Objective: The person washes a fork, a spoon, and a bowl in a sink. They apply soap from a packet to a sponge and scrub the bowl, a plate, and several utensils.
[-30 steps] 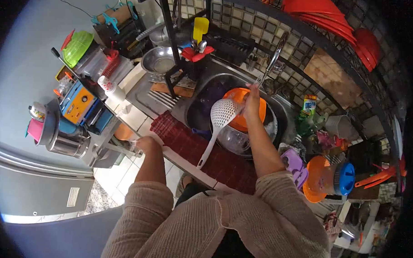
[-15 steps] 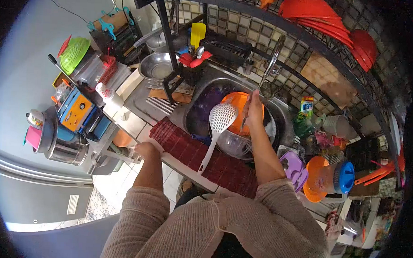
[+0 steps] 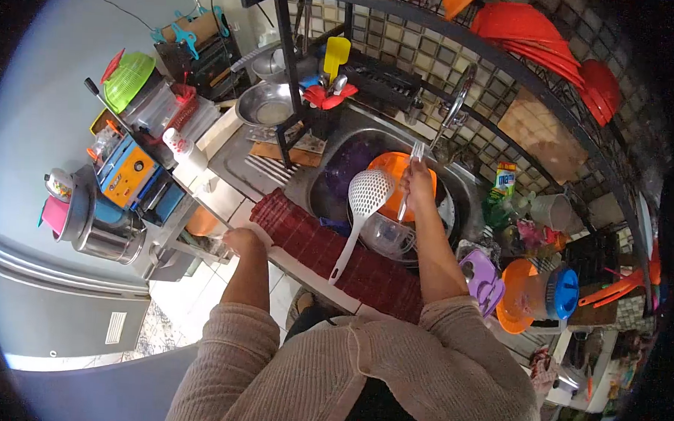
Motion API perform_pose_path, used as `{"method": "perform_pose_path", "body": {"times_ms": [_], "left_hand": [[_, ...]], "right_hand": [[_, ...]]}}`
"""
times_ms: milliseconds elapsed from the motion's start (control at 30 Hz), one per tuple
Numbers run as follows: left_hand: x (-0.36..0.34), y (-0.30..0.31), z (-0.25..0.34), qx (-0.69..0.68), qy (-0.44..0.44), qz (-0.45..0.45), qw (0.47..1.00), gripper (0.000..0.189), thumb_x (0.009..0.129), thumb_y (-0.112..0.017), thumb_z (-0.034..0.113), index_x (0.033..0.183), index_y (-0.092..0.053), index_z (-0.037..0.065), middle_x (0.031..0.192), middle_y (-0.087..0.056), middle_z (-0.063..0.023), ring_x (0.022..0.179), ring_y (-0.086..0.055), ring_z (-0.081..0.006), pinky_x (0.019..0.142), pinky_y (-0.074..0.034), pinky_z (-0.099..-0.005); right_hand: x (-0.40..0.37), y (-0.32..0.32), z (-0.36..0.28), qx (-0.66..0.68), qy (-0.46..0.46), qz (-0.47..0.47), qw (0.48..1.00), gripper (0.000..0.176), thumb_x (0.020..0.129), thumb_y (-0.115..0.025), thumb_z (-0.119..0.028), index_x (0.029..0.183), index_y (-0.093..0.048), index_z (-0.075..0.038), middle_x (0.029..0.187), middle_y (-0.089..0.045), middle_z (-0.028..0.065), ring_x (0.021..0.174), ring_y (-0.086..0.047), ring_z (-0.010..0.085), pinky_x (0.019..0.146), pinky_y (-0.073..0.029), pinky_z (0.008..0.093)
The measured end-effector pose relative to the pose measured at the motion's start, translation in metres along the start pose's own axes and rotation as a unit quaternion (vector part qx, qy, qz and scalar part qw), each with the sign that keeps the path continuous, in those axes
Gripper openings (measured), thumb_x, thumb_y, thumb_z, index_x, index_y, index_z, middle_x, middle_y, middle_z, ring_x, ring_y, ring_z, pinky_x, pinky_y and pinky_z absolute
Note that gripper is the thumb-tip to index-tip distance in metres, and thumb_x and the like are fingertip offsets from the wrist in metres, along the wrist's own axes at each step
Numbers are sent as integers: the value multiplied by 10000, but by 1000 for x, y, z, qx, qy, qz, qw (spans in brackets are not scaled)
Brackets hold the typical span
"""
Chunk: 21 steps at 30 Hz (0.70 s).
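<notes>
The right hand (image 3: 418,185) is over the sink (image 3: 468,187), its fingers pinched together around a fork (image 3: 415,152), above the orange bowl (image 3: 387,168) that sits in the basin. The fork's long axis runs nearly straight away from the person: the tines point up and away towards the faucet (image 3: 460,96) and the tiled wall, standing clear above the fingers, while the handle end comes out under the hand, slanting slightly left towards the clear bowl (image 3: 389,236). Just left of the hand a white slotted spoon (image 3: 369,193) leans with its head over the basin and its handle down across the red mat (image 3: 317,243) on the sink's front edge. The left hand (image 3: 241,239) rests on the counter edge beside the mat; whether its fingers are curled or flat cannot be told. Compared with a second ago, the right hand has come a little lower and away from the faucet, and the tines, hard to make out half a second ago, now show plainly; the slotted spoon and the left hand have kept their places
</notes>
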<state>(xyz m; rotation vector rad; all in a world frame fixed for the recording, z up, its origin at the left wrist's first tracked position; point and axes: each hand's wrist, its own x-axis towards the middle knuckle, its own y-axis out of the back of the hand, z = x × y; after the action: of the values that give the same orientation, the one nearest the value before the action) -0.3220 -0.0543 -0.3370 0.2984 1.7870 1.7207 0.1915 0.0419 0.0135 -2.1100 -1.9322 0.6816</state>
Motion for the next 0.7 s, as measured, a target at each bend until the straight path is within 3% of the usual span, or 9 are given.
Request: {"method": "perform_pose_path", "body": {"times_ms": [67, 100, 133, 200, 267, 300, 367, 567, 700], "left_hand": [[-17, 19, 3, -41, -2, 12, 999, 545, 781, -576, 464, 1234, -541, 163, 1265, -529, -31, 1143, -517, -203, 894, -422, -331], [-27, -22, 10, -41, -2, 13, 999, 545, 781, -576, 464, 1234, -541, 163, 1265, -529, -31, 1143, -517, -203, 894, -422, -331], [-38, -5, 16, -111, 26, 102, 988, 365, 845, -463, 317, 1121, -533, 88, 1144, -556, -100, 1016, -563, -264, 811, -466, -377], [-104, 86, 36, -180, 53, 189, 964, 254, 909, -350, 169, 1008, -525, 13, 1022, -583, -169, 890, -608, -325, 728, -510, -424], [-217, 233, 69, -465, 217, 92, 853, 228, 907, -360, 155, 1004, -515, 18, 995, -577, -176, 907, -604, -323, 732, -510, -428], [-158, 152, 52, -465, 217, 90, 854, 228, 907, -360, 155, 1004, -515, 18, 995, -577, -176, 907, -604, -323, 732, -510, -428], [-45, 29, 16, -299, 66, 154, 939, 272, 924, -335, 195, 1018, -504, 4, 1018, -572, -193, 913, -597, -336, 748, -504, -440], [-224, 241, 73, -536, 261, 94, 798, 378, 949, -273, 290, 1038, -489, -7, 1057, -569, -200, 924, -581, -355, 798, -472, -447], [-209, 229, 71, -525, 256, 105, 805, 379, 948, -275, 291, 1032, -493, -6, 1040, -574, -202, 912, -585, -357, 786, -475, -443]], "right_hand": [[11, 6, 8, 32, 17, -5, 999, 238, 954, -414, -309, 833, -499, -123, 573, -392, -29, 418, -318, 90, 387, -268, 252], [15, 6, 10, -17, 41, 3, 999, 203, 949, -427, -274, 838, -502, -122, 588, -409, -27, 430, -336, 90, 393, -279, 252], [16, 7, 11, -67, 64, 10, 996, 169, 944, -440, -239, 842, -505, -121, 603, -426, -25, 441, -354, 90, 398, -290, 253], [11, 6, 2, -45, 38, 7, 998, 212, 944, -440, -277, 826, -509, -116, 599, -426, -27, 445, -359, 88, 392, -279, 246], [7, 7, -6, -24, 14, 5, 1000, 256, 944, -440, -316, 809, -513, -110, 594, -427, -30, 448, -365, 86, 385, -268, 239], [4, 5, -7, -35, 7, 13, 999, 312, 924, -463, -382, 769, -504, -115, 567, -412, -34, 433, -352, 81, 382, -253, 234], [0, 1, -12, -45, 0, 20, 999, 373, 904, -486, -448, 728, -495, -119, 540, -398, -38, 417, -339, 77, 378, -239, 230], [-17, -13, -31, -85, -37, 73, 993, 501, 825, -522, -587, 630, -419, -138, 503, -303, -54, 361, -249, 77, 343, -200, 246], [-16, -10, -30, -59, -30, 30, 997, 441, 871, -494, -526, 656, -448, -144, 486, -324, -51, 367, -275, 79, 354, -203, 239]]}}
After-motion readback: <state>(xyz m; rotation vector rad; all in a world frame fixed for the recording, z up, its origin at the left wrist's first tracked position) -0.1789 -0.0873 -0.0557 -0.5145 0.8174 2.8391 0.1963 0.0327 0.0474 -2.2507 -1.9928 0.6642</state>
